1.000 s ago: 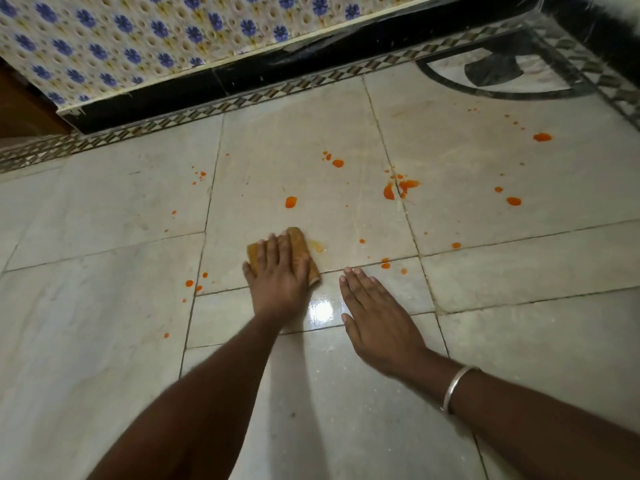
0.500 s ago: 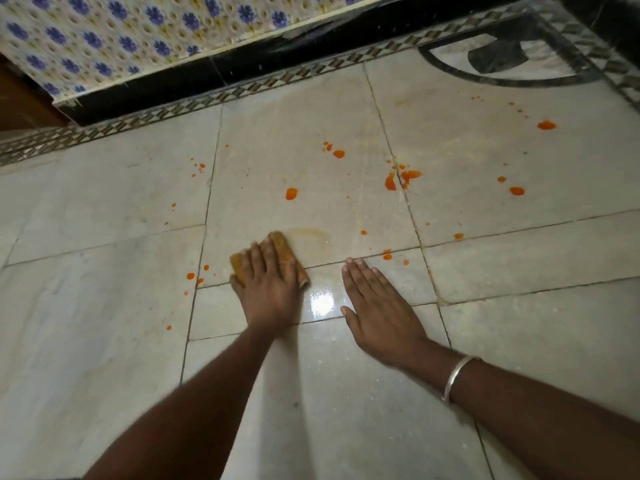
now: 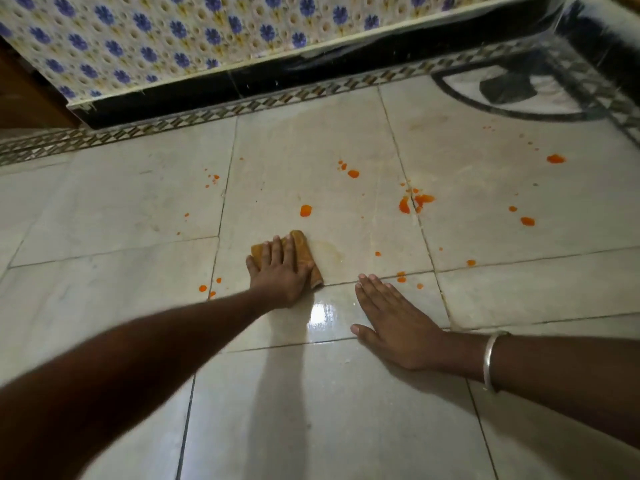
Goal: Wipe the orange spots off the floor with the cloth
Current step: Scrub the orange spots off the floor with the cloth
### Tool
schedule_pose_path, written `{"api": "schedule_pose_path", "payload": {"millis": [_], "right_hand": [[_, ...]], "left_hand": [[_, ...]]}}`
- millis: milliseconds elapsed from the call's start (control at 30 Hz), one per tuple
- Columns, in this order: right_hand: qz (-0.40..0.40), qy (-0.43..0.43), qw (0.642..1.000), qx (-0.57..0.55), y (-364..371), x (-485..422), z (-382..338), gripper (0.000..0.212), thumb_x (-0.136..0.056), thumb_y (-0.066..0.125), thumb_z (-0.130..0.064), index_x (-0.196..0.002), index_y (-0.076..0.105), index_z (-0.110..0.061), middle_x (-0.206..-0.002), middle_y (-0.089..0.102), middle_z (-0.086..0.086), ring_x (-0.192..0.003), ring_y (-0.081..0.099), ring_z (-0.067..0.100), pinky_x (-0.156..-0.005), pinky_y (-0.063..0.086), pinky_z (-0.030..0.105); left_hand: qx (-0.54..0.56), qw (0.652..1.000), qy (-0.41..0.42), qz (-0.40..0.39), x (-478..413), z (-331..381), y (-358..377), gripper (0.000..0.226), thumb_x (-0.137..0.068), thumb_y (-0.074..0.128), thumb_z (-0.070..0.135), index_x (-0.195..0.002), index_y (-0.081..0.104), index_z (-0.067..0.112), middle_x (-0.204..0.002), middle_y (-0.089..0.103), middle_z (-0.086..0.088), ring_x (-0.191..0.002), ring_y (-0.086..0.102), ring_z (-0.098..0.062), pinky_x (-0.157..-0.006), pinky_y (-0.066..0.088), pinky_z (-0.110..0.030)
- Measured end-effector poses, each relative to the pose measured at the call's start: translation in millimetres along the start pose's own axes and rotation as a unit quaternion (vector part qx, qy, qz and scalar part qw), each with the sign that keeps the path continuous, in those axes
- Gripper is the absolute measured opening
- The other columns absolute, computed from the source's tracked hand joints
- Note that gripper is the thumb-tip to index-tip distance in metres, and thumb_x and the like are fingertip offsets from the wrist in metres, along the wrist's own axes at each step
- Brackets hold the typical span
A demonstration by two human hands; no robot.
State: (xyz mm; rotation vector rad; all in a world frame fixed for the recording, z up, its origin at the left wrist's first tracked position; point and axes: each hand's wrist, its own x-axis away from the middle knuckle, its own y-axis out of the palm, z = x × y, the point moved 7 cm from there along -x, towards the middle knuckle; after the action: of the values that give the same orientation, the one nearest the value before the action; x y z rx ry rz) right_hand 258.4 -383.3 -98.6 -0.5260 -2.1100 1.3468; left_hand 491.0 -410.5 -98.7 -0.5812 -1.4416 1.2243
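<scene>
My left hand (image 3: pixel 280 271) lies flat on a folded orange-brown cloth (image 3: pixel 302 242), pressing it onto the pale marble floor (image 3: pixel 311 410). A faint yellowish smear (image 3: pixel 329 252) sits just right of the cloth. My right hand (image 3: pixel 394 323), with a silver bangle (image 3: pixel 491 362) at the wrist, rests palm-down on the floor with fingers together and nothing under it. Orange spots are scattered beyond and beside the cloth: one blob (image 3: pixel 305 210) just ahead, a splash (image 3: pixel 415 201) on a tile joint, small drops (image 3: pixel 207 289) left of my left hand, others (image 3: pixel 527 221) far right.
A black skirting (image 3: pixel 311 77) with a patterned border strip runs along the back. Above it hangs a cloth with blue flowers (image 3: pixel 173 39). A dark curved inlay (image 3: pixel 512 95) marks the floor at the back right. A bright glare (image 3: pixel 320 311) lies between my hands.
My left hand has slid the cloth to the left, leaving a faint smear where an orange mark was. My right hand stays planted on the floor.
</scene>
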Motion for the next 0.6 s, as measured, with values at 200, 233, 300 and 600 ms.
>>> {"api": "schedule_pose_path", "payload": {"millis": [200,233,300,600], "right_hand": [[0.150,0.087,0.985,-0.018,0.2,-20.6,-35.0,0.070,-0.108,0.019,-0.048,-0.163,0.015,-0.005,-0.171,0.004,0.011,-0.159,0.009,0.025,-0.126,0.006,0.037],[0.164,0.119,0.978,-0.038,9.3,-18.6,-35.6,0.068,-0.108,0.022,-0.046,-0.163,0.014,-0.006,-0.172,0.006,0.010,-0.159,0.009,0.023,-0.126,0.011,0.038],[0.201,0.141,0.969,-0.040,23.8,-18.1,-33.9,0.067,-0.109,0.022,-0.046,-0.164,0.008,-0.010,-0.173,0.004,0.005,-0.159,0.002,0.018,-0.127,0.011,0.036],[0.203,0.187,0.961,0.030,30.4,-18.7,-28.8,0.069,-0.107,0.024,-0.045,-0.163,0.013,-0.007,-0.172,0.009,0.010,-0.159,0.006,0.021,-0.125,0.015,0.042]], "left_hand": [[-0.074,0.990,0.091,0.080,-1.8,11.0,-12.2,0.078,-0.103,0.005,0.067,-0.164,-0.015,0.023,-0.173,-0.016,-0.003,-0.160,-0.013,-0.025,-0.125,-0.008,-0.059],[-0.072,0.988,0.077,0.115,2.3,14.4,-3.4,0.077,-0.102,0.001,0.066,-0.164,-0.015,0.023,-0.172,-0.017,-0.002,-0.160,-0.014,-0.024,-0.125,-0.009,-0.059],[-0.067,0.985,0.097,0.126,-1.6,32.4,14.7,0.078,-0.099,-0.005,0.065,-0.164,-0.015,0.024,-0.170,-0.020,0.000,-0.159,-0.018,-0.023,-0.125,-0.012,-0.057],[-0.043,0.978,0.110,0.172,-39.5,-2.6,-11.9,0.072,-0.104,0.003,0.060,-0.166,-0.004,0.024,-0.175,-0.003,-0.003,-0.161,-0.007,-0.022,-0.127,-0.007,-0.053]]}}
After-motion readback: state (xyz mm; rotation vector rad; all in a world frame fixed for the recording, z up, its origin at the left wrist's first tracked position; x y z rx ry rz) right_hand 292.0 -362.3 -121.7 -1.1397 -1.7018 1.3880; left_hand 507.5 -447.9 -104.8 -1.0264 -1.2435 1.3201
